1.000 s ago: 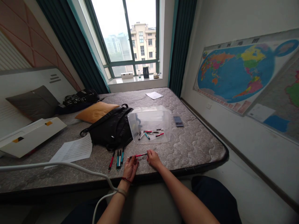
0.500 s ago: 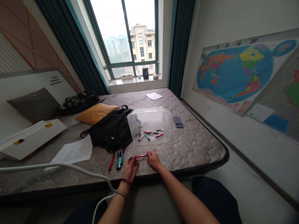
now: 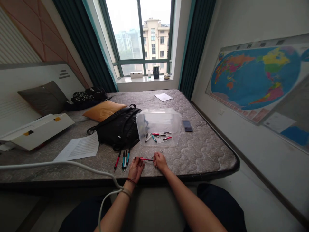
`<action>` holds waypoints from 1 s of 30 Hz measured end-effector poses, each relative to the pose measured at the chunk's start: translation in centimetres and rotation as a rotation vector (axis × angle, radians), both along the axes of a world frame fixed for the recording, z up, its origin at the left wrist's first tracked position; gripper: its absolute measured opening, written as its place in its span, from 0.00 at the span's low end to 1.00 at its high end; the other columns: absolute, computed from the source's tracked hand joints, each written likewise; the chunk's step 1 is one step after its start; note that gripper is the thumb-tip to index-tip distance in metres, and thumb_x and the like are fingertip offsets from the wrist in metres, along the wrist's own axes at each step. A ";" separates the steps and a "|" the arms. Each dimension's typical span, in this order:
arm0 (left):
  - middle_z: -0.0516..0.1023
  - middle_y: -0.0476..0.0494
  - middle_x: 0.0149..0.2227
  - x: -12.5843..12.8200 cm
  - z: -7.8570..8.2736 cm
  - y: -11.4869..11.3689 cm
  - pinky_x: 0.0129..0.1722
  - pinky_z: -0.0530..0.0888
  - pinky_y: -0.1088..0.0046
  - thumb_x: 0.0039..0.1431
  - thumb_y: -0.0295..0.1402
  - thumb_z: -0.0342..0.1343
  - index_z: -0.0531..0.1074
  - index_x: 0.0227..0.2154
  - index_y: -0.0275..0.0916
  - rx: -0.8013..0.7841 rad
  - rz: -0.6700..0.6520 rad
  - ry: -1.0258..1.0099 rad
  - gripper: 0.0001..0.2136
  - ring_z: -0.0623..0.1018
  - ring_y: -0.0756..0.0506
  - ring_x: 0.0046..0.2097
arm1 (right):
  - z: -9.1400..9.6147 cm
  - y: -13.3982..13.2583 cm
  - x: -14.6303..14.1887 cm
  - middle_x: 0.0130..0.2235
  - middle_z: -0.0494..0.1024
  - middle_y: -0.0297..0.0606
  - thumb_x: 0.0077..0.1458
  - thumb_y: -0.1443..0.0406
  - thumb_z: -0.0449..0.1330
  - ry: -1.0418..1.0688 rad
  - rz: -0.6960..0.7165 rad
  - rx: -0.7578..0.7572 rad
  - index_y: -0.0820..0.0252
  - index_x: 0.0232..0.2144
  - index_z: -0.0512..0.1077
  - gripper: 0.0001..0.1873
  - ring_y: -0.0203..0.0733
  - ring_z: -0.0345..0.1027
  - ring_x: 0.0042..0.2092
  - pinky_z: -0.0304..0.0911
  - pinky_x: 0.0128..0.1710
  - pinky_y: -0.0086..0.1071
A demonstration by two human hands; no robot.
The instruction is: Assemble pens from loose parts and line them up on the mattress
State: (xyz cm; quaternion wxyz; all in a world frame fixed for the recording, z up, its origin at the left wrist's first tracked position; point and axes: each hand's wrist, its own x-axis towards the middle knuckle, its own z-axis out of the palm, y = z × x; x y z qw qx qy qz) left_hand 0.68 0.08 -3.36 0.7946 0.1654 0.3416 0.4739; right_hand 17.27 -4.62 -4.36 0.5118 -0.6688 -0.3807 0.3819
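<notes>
A red pen lies level between my two hands, just above the mattress near its front edge. My left hand is closed, thumb and fingers pinching the pen's left end. My right hand is curled shut at the pen's other end, its fingertips partly hidden. Small dark loops show under the pen, too small to name. Left of my left hand, several pens in red, teal and black lie side by side. Beyond the hands stands a clear plastic box with several pens and pen parts seen in it.
A black backpack rests against the box's left side. Printed paper and a white carton lie further left. A white cable crosses in front of my left forearm. Dark flat rectangles lie right of the box.
The camera view has shifted, so the scene sits slightly further right and higher. Both hands stay at the red pen, with the right hand's grip slightly changed.
</notes>
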 end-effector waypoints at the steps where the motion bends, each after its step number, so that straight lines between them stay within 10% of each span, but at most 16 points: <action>1: 0.77 0.50 0.31 0.0 -0.1 0.0 0.32 0.76 0.76 0.57 0.27 0.60 0.68 0.34 0.39 0.000 0.006 -0.006 0.06 0.78 0.52 0.30 | -0.1 0.1 0.0 0.21 0.71 0.30 0.63 0.52 0.41 0.021 -0.013 0.005 0.57 0.29 0.64 0.20 0.33 0.60 0.16 0.53 0.15 0.25; 18: 0.80 0.45 0.37 1.3 -0.2 0.3 0.33 0.78 0.76 0.60 0.27 0.58 0.69 0.36 0.38 -0.003 0.113 0.061 0.03 0.82 0.50 0.35 | -0.1 -0.2 0.1 0.18 0.68 0.29 0.60 0.49 0.47 0.013 0.010 0.058 0.58 0.24 0.66 0.23 0.32 0.59 0.15 0.54 0.15 0.24; 30: 0.81 0.41 0.39 2.0 0.1 0.0 0.35 0.79 0.74 0.61 0.23 0.56 0.68 0.34 0.36 0.025 0.167 0.112 0.03 0.82 0.48 0.38 | 0.2 -0.9 -0.5 0.28 0.78 0.35 0.59 0.62 0.51 -0.190 0.035 0.072 0.62 0.56 0.67 0.24 0.35 0.68 0.23 0.64 0.28 0.27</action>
